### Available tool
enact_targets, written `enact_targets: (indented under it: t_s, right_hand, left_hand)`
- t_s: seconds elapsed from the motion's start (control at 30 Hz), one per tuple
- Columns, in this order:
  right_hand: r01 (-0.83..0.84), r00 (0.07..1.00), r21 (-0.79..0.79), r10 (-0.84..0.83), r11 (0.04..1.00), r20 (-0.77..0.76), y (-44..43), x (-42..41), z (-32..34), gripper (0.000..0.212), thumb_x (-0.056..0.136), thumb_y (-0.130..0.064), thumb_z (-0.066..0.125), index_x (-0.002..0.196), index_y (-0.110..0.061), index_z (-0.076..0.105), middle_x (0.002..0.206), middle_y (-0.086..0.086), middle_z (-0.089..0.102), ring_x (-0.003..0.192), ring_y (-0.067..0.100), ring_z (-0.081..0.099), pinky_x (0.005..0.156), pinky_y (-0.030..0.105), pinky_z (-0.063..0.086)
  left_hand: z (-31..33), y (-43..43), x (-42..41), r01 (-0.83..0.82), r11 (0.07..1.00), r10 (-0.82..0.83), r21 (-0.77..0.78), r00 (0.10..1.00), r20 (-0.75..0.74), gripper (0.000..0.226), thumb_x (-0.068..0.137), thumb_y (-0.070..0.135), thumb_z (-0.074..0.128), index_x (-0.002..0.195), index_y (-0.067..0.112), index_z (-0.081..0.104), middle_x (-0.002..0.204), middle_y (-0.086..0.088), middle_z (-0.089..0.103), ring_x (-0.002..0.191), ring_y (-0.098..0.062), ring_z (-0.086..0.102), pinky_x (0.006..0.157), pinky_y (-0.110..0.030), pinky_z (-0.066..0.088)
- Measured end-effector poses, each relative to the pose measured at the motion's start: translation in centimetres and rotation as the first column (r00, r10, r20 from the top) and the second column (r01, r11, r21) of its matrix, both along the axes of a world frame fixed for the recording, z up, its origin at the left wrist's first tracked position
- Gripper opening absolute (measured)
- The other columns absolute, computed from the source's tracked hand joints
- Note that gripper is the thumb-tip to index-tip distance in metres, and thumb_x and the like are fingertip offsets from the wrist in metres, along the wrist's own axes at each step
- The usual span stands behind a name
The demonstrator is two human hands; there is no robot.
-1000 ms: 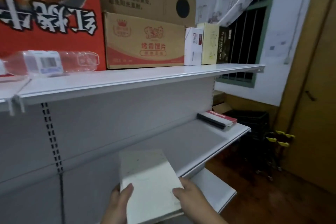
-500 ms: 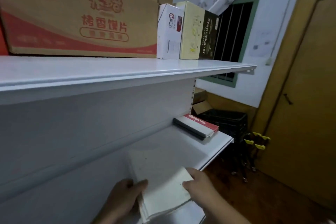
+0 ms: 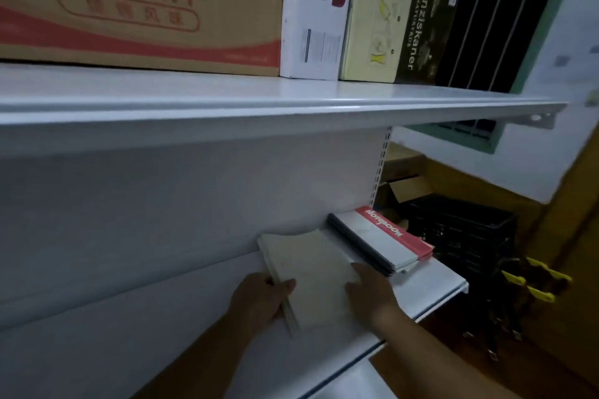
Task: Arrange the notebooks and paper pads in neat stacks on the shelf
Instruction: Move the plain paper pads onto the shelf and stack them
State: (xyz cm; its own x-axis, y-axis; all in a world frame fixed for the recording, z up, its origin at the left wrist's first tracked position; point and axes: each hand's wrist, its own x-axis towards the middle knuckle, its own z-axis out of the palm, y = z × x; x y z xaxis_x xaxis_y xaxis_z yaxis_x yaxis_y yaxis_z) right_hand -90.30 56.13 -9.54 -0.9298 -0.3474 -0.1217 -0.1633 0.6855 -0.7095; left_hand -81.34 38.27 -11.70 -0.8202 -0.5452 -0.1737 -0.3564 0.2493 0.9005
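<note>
A stack of pale cream paper pads (image 3: 311, 272) lies on the white middle shelf (image 3: 431, 291), its far end against the back panel. My left hand (image 3: 259, 300) grips its left edge, thumb on top. My right hand (image 3: 372, 290) holds its right edge, fingers laid along the side. Just to the right lies a small stack of notebooks (image 3: 382, 243), the top one white with a red band reading "Notebook". The two stacks sit close together, a narrow gap between them.
The upper shelf (image 3: 291, 100) overhangs the hands and carries a large cardboard carton (image 3: 139, 3), a white box (image 3: 314, 13) and a yellow-black box (image 3: 405, 16). A black crate (image 3: 463, 233) and yellow-handled tools (image 3: 531, 282) stand on the floor at right.
Both hands have carried the pale pads forward and to the right, from the shelf's front edge to the back panel beside the red notebook stack. The view has moved closer.
</note>
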Motion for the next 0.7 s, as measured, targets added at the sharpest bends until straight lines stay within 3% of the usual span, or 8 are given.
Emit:
enact_targets:
  t_s: [0.13, 0.2, 0.3, 0.37, 0.47, 0.53, 0.6, 0.7]
  right_hand:
    - [-0.137, 0.988, -0.003, 0.137, 0.991, -0.068, -0.2, -2.6, -1.8, 0.049, 0.095, -0.020, 0.046, 0.144, -0.017, 0.036, 0.145, 0.004, 0.044, 0.130, 0.021, 0.044, 0.105, 0.025, 0.033]
    - [-0.154, 0.985, -0.035, 0.151, 0.987, -0.080, -0.2, -3.5, -2.7, 0.050, 0.094, -0.021, 0.047, 0.143, -0.017, 0.037, 0.145, 0.005, 0.045, 0.130, 0.023, 0.045, 0.107, 0.028, 0.034]
    - [-0.197, 0.967, -0.046, 0.186, 0.979, -0.175, -0.3, -4.4, -4.0, 0.047, 0.094, -0.018, 0.047, 0.141, -0.014, 0.042, 0.147, 0.005, 0.041, 0.135, 0.023, 0.038, 0.112, 0.033, 0.029]
    - [-0.269, 0.912, 0.060, 0.274, 0.961, -0.305, -0.3, -4.4, -4.7, 0.038, 0.093, -0.017, 0.045, 0.130, -0.013, 0.055, 0.143, 0.005, 0.046, 0.132, 0.026, 0.041, 0.110, 0.034, 0.031]
    - [-0.304, 0.833, 0.215, 0.369, 0.928, -0.412, -0.6, -3.6, -4.6, 0.038, 0.090, -0.030, 0.033, 0.102, -0.014, 0.066, 0.116, 0.006, 0.063, 0.108, 0.031, 0.056, 0.091, 0.038, 0.045]
    - [-0.278, 0.794, 0.345, 0.416, 0.896, -0.442, -0.6, -3.0, -3.6, 0.036, 0.092, -0.032, 0.030, 0.102, -0.016, 0.061, 0.110, 0.005, 0.063, 0.103, 0.029, 0.057, 0.085, 0.037, 0.045]
    - [-0.228, 0.761, 0.601, 0.526, 0.766, -0.381, -1.0, -2.8, -1.8, 0.037, 0.095, -0.031, 0.027, 0.117, -0.019, 0.054, 0.128, 0.004, 0.056, 0.116, 0.026, 0.051, 0.097, 0.040, 0.039]
    - [-0.081, 0.673, 0.870, 0.671, 0.485, -0.311, -3.5, 0.1, 2.2, 0.048, 0.096, -0.039, 0.024, 0.141, -0.024, 0.037, 0.158, 0.009, 0.015, 0.143, 0.031, 0.017, 0.114, 0.056, 0.010]
  left_hand:
    - [-0.2, 0.5, -0.6, -0.132, 0.989, 0.135, -0.071, 0.990, 0.040, 0.043, 0.082, 0.045, 0.065, 0.054, 0.013, 0.064, 0.051, -0.009, 0.060, 0.053, -0.024, 0.057, 0.059, -0.032, 0.044]
    - [-0.1, 0.6, -0.8, -0.102, 0.977, 0.125, -0.188, 0.986, 0.113, 0.045, 0.087, 0.049, 0.057, 0.071, 0.009, 0.072, 0.071, -0.014, 0.069, 0.063, -0.025, 0.061, 0.066, -0.027, 0.044]
    - [0.2, 1.2, -1.4, -0.006, 0.913, 0.123, -0.407, 0.957, 0.263, 0.053, 0.092, 0.054, 0.042, 0.101, 0.009, 0.070, 0.109, -0.013, 0.069, 0.101, -0.027, 0.064, 0.088, -0.031, 0.048]
    - [0.7, 1.5, -1.4, 0.062, 0.889, 0.109, -0.454, 0.934, 0.341, 0.056, 0.093, 0.054, 0.037, 0.123, 0.011, 0.060, 0.129, -0.011, 0.060, 0.114, -0.027, 0.058, 0.096, -0.032, 0.046]
    - [2.4, 1.3, 0.2, 0.054, 0.918, 0.117, -0.393, 0.910, 0.397, 0.070, 0.091, 0.057, 0.040, 0.142, 0.008, 0.038, 0.142, -0.010, 0.047, 0.111, -0.027, 0.061, 0.076, -0.027, 0.050]
    - [3.6, 0.5, 3.1, 0.107, 0.869, 0.134, -0.483, 0.889, 0.437, 0.071, 0.092, 0.057, 0.038, 0.147, 0.012, 0.030, 0.153, -0.006, 0.031, 0.127, -0.024, 0.050, 0.090, -0.023, 0.044]
    - [4.4, -1.1, 7.8, 0.142, 0.804, 0.166, -0.577, 0.879, 0.448, 0.068, 0.093, 0.057, 0.035, 0.147, 0.018, 0.027, 0.156, -0.001, 0.026, 0.140, -0.019, 0.030, 0.113, -0.026, 0.025]
    - [5.5, -3.5, 16.2, 0.164, 0.767, 0.207, -0.620, 0.852, 0.482, 0.074, 0.092, 0.059, 0.035, 0.151, 0.023, 0.011, 0.159, -0.001, 0.013, 0.146, -0.019, 0.015, 0.119, -0.033, 0.013]
